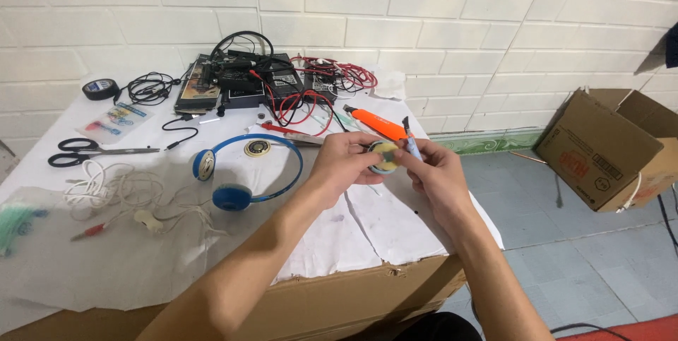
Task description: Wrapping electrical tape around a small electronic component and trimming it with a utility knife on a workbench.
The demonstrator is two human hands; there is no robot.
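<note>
- Tabletop (pixel 127 270), covered with white paper over cardboard, was seen set against a white brick wall, with an open cardboard box (pixel 600 147) on the tiled floor to the right
- Black electronic devices (pixel 240 83) with tangled black and red wires (pixel 311 94) were piled at the far edge of the table
- Blue headphones (pixel 244 171) were laid near the middle, one earcup missing its pad, just left of the hands
- White cable (pixel 113 189) was coiled to the left, with black scissors (pixel 78 152) beyond it and a roll of black tape (pixel 99 88) further back
- Orange tool (pixel 378 123) was lying just behind the hands
- Left hand (pixel 346 161) was closed around a small round earcup piece (pixel 383 157), pinched between thumb and fingers and held above the table's near right part
- Right hand (pixel 438 171) was gripping a thin pen-like tool (pixel 412 142), its tip held at the round piece
</note>
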